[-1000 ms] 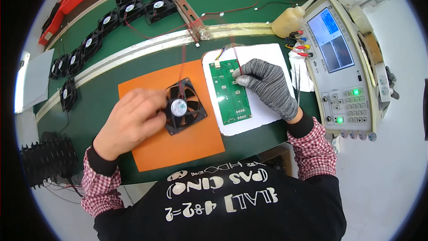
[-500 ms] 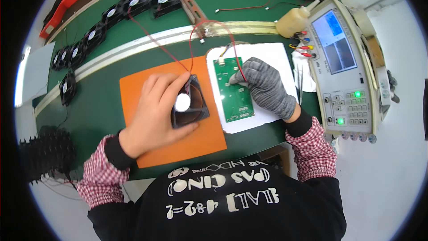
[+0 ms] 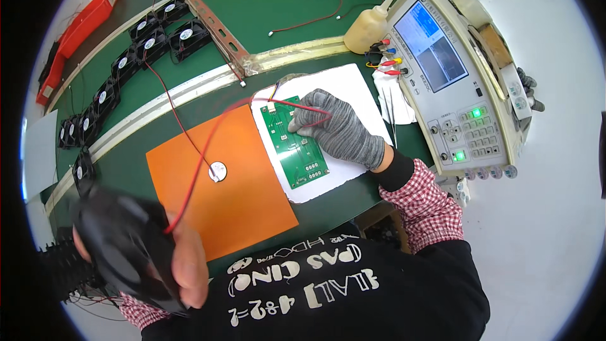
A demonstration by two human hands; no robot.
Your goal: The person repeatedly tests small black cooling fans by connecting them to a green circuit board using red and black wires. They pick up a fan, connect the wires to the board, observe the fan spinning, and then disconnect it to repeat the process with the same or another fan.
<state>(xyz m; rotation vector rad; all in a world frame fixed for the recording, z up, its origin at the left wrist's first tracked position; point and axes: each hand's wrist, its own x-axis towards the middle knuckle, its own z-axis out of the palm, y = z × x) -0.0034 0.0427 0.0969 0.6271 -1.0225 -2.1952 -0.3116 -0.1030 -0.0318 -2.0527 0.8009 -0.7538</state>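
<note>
My left hand (image 3: 189,264) grips a black cooling fan (image 3: 129,249), lifted at the lower left and blurred by motion. From that fan a red wire (image 3: 214,136) arches across to my right hand (image 3: 341,127), which wears a grey knit glove. Its fingers are closed over the green circuit board (image 3: 297,158), pinching the wire's end; the tip itself is hidden. The board lies on a white pad (image 3: 347,88). On the orange mat (image 3: 240,215) sits a round white disc (image 3: 218,171), with another fan's wire end resting on it.
Several black fans (image 3: 123,63) line the back left of the green bench, near a red bin (image 3: 79,41). A metal strip (image 3: 214,25) crosses the back. To the right stand a squeeze bottle (image 3: 367,30), tweezers (image 3: 391,110) and a test instrument (image 3: 445,69) with a lit screen.
My left hand has picked the fan up off the orange mat and carried it toward the lower left, uncovering the white disc. My right hand remains over the board. The view has shifted.
</note>
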